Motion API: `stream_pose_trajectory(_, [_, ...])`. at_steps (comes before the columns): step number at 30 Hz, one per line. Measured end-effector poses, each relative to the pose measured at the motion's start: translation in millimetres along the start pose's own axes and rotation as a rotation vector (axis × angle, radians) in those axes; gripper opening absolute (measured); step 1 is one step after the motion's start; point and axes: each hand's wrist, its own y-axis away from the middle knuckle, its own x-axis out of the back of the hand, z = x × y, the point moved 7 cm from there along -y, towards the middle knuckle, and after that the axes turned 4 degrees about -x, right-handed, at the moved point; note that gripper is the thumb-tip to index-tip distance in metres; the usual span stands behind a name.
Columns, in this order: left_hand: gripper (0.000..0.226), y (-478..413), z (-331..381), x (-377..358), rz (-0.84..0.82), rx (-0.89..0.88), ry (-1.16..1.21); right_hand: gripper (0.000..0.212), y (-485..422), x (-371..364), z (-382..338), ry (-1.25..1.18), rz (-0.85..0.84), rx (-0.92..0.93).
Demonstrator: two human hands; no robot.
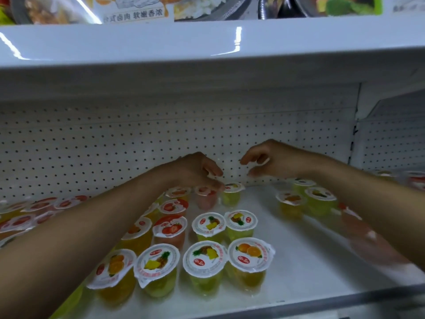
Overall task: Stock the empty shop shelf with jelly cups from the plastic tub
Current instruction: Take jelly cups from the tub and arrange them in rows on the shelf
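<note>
Many cups (208, 256) on shelf (299, 249), bare patch mid-right | my left grip (200, 171) at back cup (205, 201), hold unclear | right grip (271, 160) loosely spread, empty

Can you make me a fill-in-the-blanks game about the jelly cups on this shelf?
Between the arms, the rightmost front-row jelly cup has ____ pictured on its lid.
The back wall is dotted with small ____.
The right hand holds ____.
The left hand reaches the ____ row.
Missing words: oranges; holes; nothing; back.
</note>
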Motion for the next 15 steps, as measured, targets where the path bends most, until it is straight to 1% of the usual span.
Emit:
stream_pose_trajectory(1, [0.047,-0.2,16.6,0.3,0.031,-0.044,0.028,0.031,8.7,13.6,4.9,0.008,0.001,-0.019])
stream_pose_trajectory(3, [0.038,-3.9,53.8,-8.8,0.020,-0.131,0.084,0.028,25.4,26.9,16.8,0.058,-0.057,-0.071])
stream_pose_trajectory(5, [0.030,-10.9,89.1,-26.5,-0.057,-0.207,0.115,0.031,41.3,26.1,28.4,0.178,-0.160,-0.131])
stream_pose_trajectory(6, [0.029,-15.5,102.7,-35.9,-0.103,-0.238,0.112,0.035,48.1,24.2,35.1,0.249,-0.206,-0.162])
stream_pose_trajectory(8, [0.034,-26.1,120.1,-51.4,-0.167,-0.285,0.086,0.042,60.3,24.4,47.9,0.359,-0.258,-0.218])
stream_pose_trajectory(12, [0.051,-46.5,132.8,-70.1,-0.194,-0.306,-0.029,0.047,75.3,32.7,69.8,0.462,-0.230,-0.326])
stream_pose_trajectory(13, [0.053,-49.3,134.6,-73.0,-0.196,-0.304,-0.046,0.047,77.1,32.7,73.3,0.463,-0.226,-0.347])
stream_pose_trajectory(15, [0.048,-52.0,138.5,-75.4,-0.187,-0.292,-0.064,0.044,79.4,29.6,76.0,0.462,-0.233,-0.379])
